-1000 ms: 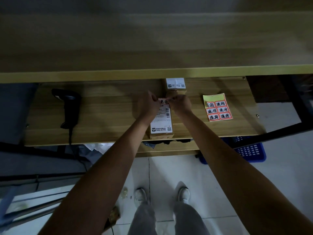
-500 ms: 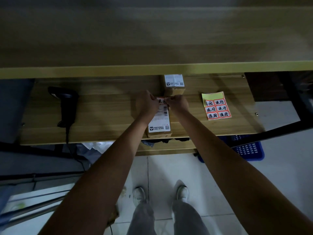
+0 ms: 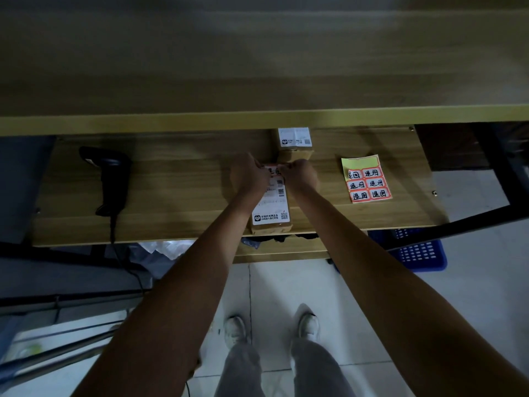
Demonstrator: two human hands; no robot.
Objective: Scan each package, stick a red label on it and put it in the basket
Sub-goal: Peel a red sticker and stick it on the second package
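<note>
A long brown cardboard package with a white shipping label (image 3: pixel 270 207) is laid flat on the wooden worktop (image 3: pixel 177 190), its near end at the front edge. Both hands are set on its far end: the left hand (image 3: pixel 249 174) and the right hand (image 3: pixel 300 174) are closed in a pinch on a small red label with black handwritten characters (image 3: pixel 274 171), which is held against the top of the package between their fingertips. How far the label is already stuck down cannot be told.

Just behind this package, a second brown cardboard package with a white label (image 3: pixel 294 143) is seen partly under the upper shelf (image 3: pixel 257 121). To the right, well apart from the hands, a yellow backing sheet carrying six red labels (image 3: pixel 366 180) is placed on the worktop. Far to the left, a black handheld barcode scanner with a cable (image 3: pixel 110 179) is laid on the worktop. On the tiled floor under the right end of the worktop, a blue perforated plastic basket (image 3: pixel 418 252) is partly seen.
</note>
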